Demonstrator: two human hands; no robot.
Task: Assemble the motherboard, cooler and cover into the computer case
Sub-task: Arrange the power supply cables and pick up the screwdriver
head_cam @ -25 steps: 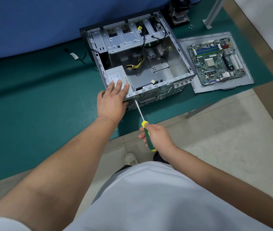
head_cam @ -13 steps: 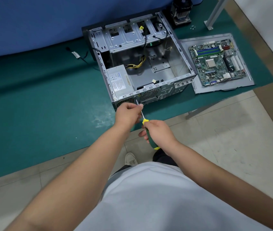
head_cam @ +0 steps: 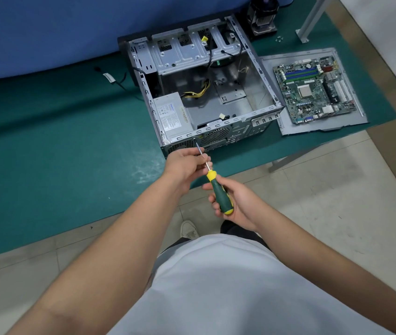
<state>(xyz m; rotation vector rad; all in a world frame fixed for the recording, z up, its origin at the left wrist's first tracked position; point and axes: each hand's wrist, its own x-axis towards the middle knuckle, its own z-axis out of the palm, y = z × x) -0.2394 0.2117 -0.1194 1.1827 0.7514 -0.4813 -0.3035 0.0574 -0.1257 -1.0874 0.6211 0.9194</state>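
The open grey computer case [head_cam: 257, 68] lies on its side on the green mat, its rear panel toward me. A power supply [head_cam: 171, 114] sits in its near left corner. My right hand [head_cam: 235, 201] grips the green and yellow handle of a screwdriver [head_cam: 219, 193], whose tip meets the case's rear panel. My left hand [head_cam: 184, 165] pinches the metal shaft near the tip. The motherboard [head_cam: 313, 89] rests on the grey cover panel [head_cam: 274, 66] to the right of the case. The cooler [head_cam: 263, 15] stands behind the case at the back.
The green mat [head_cam: 59, 153] covers the table, whose front edge runs close to my hands. Small screws [head_cam: 279, 39] lie by a metal post [head_cam: 309, 22] at the back right. A black cable [head_cam: 112, 79] trails left of the case. A blue partition [head_cam: 47, 32] stands behind.
My left hand left the top of the power supply and came down to pinch the screwdriver shaft. My right hand loosened slightly around the handle, with the tip staying at the rear panel.
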